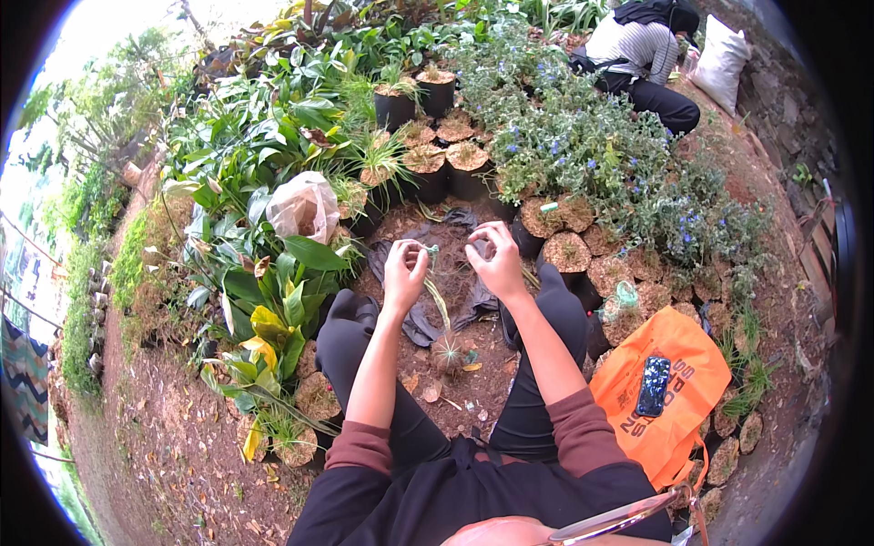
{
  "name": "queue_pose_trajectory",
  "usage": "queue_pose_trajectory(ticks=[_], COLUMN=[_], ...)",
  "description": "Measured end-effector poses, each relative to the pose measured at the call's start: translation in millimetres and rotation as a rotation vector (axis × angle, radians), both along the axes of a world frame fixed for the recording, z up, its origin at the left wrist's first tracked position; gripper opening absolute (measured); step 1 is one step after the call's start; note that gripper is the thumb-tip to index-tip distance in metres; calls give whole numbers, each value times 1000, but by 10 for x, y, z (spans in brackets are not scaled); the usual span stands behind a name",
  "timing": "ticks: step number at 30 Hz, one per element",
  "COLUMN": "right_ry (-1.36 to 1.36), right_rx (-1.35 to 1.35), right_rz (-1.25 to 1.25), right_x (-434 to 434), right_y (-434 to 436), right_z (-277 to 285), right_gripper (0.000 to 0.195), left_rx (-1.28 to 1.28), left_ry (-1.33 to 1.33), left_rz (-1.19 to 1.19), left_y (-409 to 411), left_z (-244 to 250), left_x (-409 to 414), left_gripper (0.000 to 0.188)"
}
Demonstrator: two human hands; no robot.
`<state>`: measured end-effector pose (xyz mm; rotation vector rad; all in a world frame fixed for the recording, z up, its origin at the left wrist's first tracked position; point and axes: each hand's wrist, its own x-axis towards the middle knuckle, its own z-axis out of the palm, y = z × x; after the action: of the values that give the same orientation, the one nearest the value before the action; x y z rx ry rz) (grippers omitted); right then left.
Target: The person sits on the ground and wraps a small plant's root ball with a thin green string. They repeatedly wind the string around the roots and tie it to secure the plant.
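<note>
My left hand [407, 269] pinches a bit of green string [431, 251] between thumb and fingertips. From just beneath it a pale green leafy strip [438, 305] runs down towards a small spiky plant [448, 353] on the soil between my legs. My right hand [494, 259] is raised to the right, its fingers curled and apart from the left hand; whether a thin strand lies between its fingertips cannot be told. Below both hands, a mass of brown fibrous roots or fibre [454, 263] lies on a crumpled dark plastic sheet [418, 326].
Potted plants crowd the front and both sides, with black grow bags [427, 170] ahead. A clear plastic bag [304, 207] stands left. At right, a phone [653, 386] lies on an orange bag [672, 437] near green string [620, 300]. Another person [638, 61] crouches by a white sack [720, 63].
</note>
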<state>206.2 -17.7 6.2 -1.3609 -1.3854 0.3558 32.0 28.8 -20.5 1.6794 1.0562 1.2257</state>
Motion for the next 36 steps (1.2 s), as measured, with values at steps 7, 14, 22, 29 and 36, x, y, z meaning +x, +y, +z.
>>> queue_pose_trajectory(ticks=[7,14,22,29,36], right_ry=[-150,-22,415,443,-6], right_rx=[-23,-94,-161,-215,-77], right_rz=[163,132,218,238,145], right_x=[-122,-122,-113,-132,-113], right_y=[-77,0,107,108,-18], right_z=[61,-69,-271,-350,-47], right_gripper=[16,9,8,7,8], left_rx=[56,7,-128,-112,72], left_ry=[104,18,-112,-120,116], left_rz=[-147,-105,-222,-176,-121], left_y=[-64,-89,-56,-53,-48], left_z=[-27,18,-67,-77,-65], left_x=[22,50,60,92,42], left_gripper=[14,14,20,18,18])
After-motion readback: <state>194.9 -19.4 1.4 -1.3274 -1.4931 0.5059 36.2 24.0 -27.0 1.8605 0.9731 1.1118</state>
